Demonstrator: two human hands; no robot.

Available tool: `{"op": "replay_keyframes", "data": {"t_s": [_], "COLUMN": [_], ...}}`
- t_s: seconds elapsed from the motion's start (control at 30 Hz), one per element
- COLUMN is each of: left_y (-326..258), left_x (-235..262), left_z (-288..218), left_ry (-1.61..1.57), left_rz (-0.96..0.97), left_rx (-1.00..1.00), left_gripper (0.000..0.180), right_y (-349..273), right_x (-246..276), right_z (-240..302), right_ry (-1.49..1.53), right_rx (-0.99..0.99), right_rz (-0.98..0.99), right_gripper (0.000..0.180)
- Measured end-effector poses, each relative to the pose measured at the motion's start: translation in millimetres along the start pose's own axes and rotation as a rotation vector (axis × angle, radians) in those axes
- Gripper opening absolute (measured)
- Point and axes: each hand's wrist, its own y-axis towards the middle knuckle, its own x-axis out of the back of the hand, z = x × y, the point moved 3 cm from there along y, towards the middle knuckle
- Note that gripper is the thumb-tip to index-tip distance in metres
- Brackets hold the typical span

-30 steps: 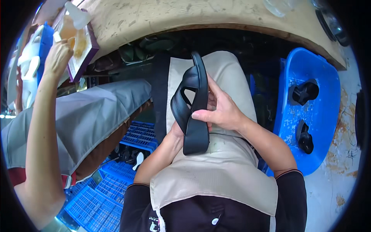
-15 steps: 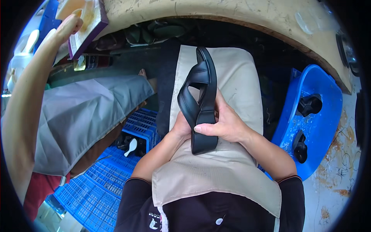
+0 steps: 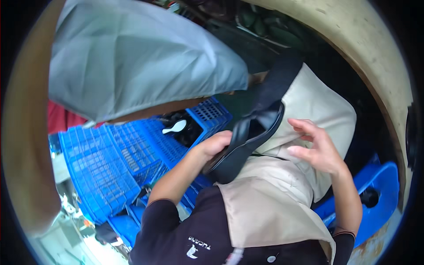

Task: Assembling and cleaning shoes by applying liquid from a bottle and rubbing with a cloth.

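Black sandal (image 3: 265,132) in my left hand (image 3: 215,145), above the left edge of my beige apron (image 3: 269,207). The hand is closed around the heel end, probably because the thick sole offers the firmest hold there; the toe end slants up and away from me. My right hand (image 3: 319,150), open with fingers loosely bent, stands apart from the sandal over the apron, one hand seemingly being enough to bear the weight. Blue crates (image 3: 97,163) stand to my left, one holding a white piece (image 3: 176,126) among dark items; a blue tub (image 3: 385,212) sits at my right, near the table (image 3: 380,48) edge, presumably for easy reach.
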Motion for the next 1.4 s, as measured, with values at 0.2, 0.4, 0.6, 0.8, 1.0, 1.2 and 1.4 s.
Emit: {"op": "replay_keyframes", "data": {"t_s": [0.2,0.4,0.6,0.8,1.0,1.2,1.4], "left_y": [-89,-170,-78,52,65,6,-81], "left_x": [149,205,92,-153,-346,-410,-488], "left_z": [69,157,111,-93,-167,-176,-186], "left_ry": [-0.170,-0.477,0.267,0.778,1.052,1.251,0.836], "left_rz": [-0.438,-1.016,-1.122,-0.489,0.152,0.591,0.929], "left_rx": [0.032,-0.299,-0.501,-0.857,-1.060,-1.554,-1.629], "left_gripper": [0.033,0.056,0.034,0.030,0.026,0.032,0.053], "right_y": [2,-7,-103,-308,-438,-429,-316], "right_x": [-3,-4,105,256,240,224,178], "right_z": [19,-23,-56,-122,-288,-129,138], "right_ry": [-0.085,-0.090,-0.231,-0.147,-0.835,-0.613,-0.152], "right_rx": [-0.017,0.188,0.459,-0.048,-0.727,-0.705,-0.025], "right_rz": [0.000,0.020,-0.497,-1.627,-1.359,-1.696,-0.791], "right_gripper": [0.061,0.046,0.030,0.013,0.105,0.054,0.060]}}
